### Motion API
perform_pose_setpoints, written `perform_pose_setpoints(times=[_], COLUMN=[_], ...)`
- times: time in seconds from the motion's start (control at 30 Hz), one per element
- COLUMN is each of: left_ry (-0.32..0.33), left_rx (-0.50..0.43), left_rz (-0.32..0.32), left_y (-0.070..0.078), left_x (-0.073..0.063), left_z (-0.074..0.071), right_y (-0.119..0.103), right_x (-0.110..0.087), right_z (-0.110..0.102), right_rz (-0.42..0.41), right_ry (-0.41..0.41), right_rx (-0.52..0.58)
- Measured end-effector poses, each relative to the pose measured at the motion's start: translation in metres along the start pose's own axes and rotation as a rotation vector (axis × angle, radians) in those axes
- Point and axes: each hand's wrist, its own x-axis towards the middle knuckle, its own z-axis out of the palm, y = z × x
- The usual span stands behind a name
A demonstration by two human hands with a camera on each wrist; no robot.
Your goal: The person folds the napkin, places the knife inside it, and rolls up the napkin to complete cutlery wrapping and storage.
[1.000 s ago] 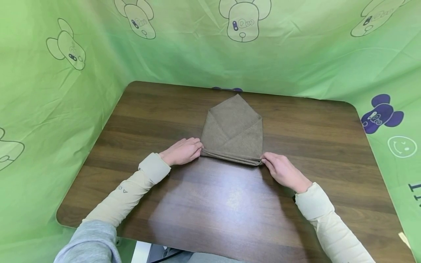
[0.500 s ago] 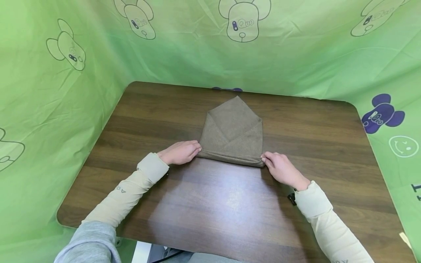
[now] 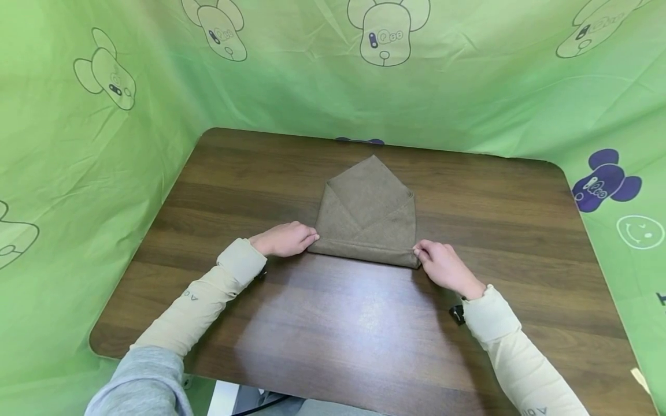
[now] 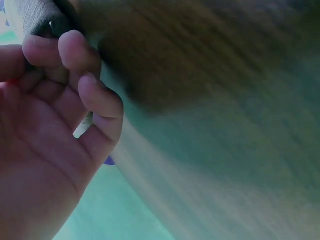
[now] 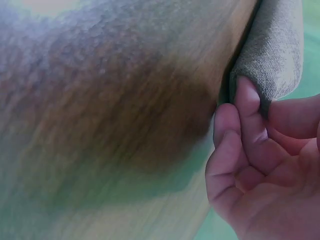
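A grey-brown folded cloth (image 3: 369,214) lies on the wooden table, its far end coming to a point and its near edge turned into a thick fold. At that fold's left end, my left hand (image 3: 287,238) pinches the cloth's corner between thumb and fingers. My right hand (image 3: 444,266) grips the opposite end of the same fold. In the left wrist view the left hand (image 4: 55,110) has curled fingers at the cloth (image 4: 35,17). The right wrist view shows the fingertips of the right hand (image 5: 270,165) tucked into the rolled end of the cloth (image 5: 272,50), thumb against its outside.
The dark wooden table (image 3: 333,329) has rounded corners and a bright glare spot near its middle. Green printed fabric (image 3: 291,75) hangs along the back and both sides. A small pale object (image 3: 640,379) sits at the right edge.
The cloth's near fold has rolled over toward the person and become a smooth flat band. The pointed far end has slid slightly nearer. Both hands keep hold of the ends.
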Motion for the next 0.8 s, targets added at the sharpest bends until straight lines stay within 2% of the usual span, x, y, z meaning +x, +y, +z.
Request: perform_pose_setpoints(times=[0.17, 0.43, 0.6, 0.8], left_ry=[0.023, 0.012, 0.046, 0.112], left_rx=[0.012, 0.09, 0.14, 0.209], left_rz=[-0.001, -0.1, -0.138, -0.149], left_y=[-0.002, 0.003, 0.005, 0.006], left_x=[0.002, 0.006, 0.01, 0.011], left_z=[0.0, 0.0, 0.003, 0.008], right_y=[-0.001, -0.002, -0.005, -0.011], right_x=[0.003, 0.009, 0.009, 0.007], right_z=[0.001, 0.001, 0.003, 0.005], right_rz=[0.023, 0.034, 0.062, 0.087], right_ry=[-0.008, -0.016, -0.02, -0.021], right_rx=[0.011, -0.001, -0.032, -0.085])
